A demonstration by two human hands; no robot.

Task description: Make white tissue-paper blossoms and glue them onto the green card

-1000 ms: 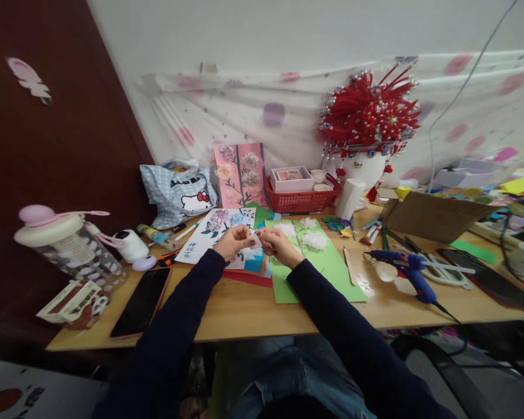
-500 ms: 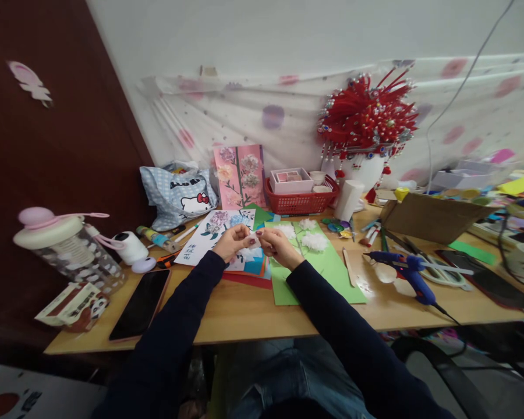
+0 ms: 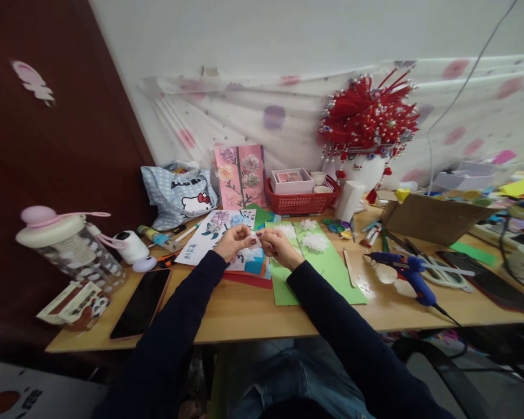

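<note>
My left hand (image 3: 231, 244) and my right hand (image 3: 282, 247) meet above the papers, fingertips pinched together on a small, thin white tissue-like piece (image 3: 254, 241). Most of that piece is hidden by the fingers. Beneath my left hand lies a white sheet with printed flowers (image 3: 193, 251), on top of several coloured papers. A light green sheet (image 3: 288, 289) extends under my right hand. Fluffy white flowers (image 3: 315, 242) sit on it along a drawn or glued stem.
To the right lie a wooden stick (image 3: 349, 267) and a blue glue gun (image 3: 408, 270) with its cord. A phone (image 3: 142, 304), a bottle (image 3: 72, 247) and a small box (image 3: 76, 305) stand left. Behind are a red basket (image 3: 301, 202) and a pink flower card (image 3: 240, 177).
Both hands stay in nearly the same place, with the fingertips still pinching the white piece. The whole view has shifted very slightly.
</note>
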